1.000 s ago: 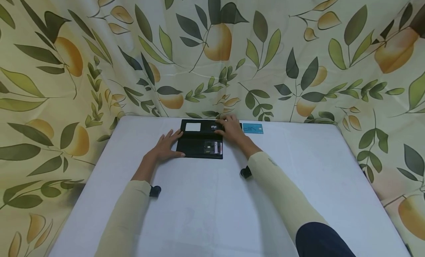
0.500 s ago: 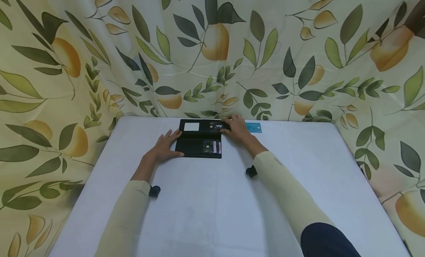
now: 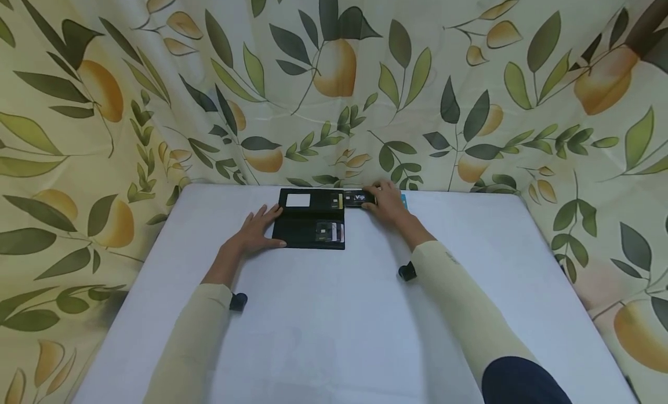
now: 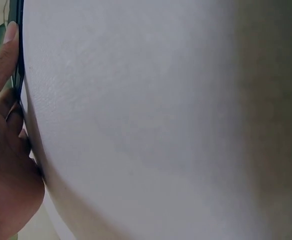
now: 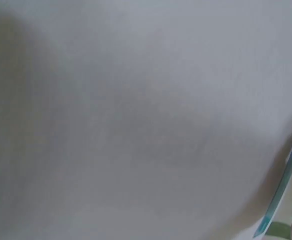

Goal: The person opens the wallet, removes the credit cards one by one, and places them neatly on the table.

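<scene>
**Black card at the wallet's edge, one hand steadying and one hand holding**

The black wallet (image 3: 308, 236) lies unfolded and flat near the far edge of the white bench (image 3: 323, 317). Just at the right side of its upper half is the black card (image 3: 359, 198), with the word "Vip" readable. If its left end is inside a pocket or only touches the border, I cannot tell.

The left hand (image 3: 254, 230) is spread, with its fingers quite straight. It grips nothing, but it rests on the wallet's left side: a fingertip at the upper half, the thumb near the lower corner. The right hand (image 3: 388, 203) has its fingers bent and appears to pinch the right end of the black card between thumb and fingers. The right wrist view shows mainly the bench surface, so it does not confirm this grip.

In my judgement, the step in hand is to slide this card across the wallet's border, while the other hand serves as an anchor. The next move probably calls for a level, sideways motion, with the wallet well pressed down.

Some care seems needed also for the neighbours: a gold-coloured card (image 3: 337, 200) sits in the upper half very near, and a blue card (image 3: 404, 202) is partly hidden behind the right hand, so it could be pushed by accident.
</scene>
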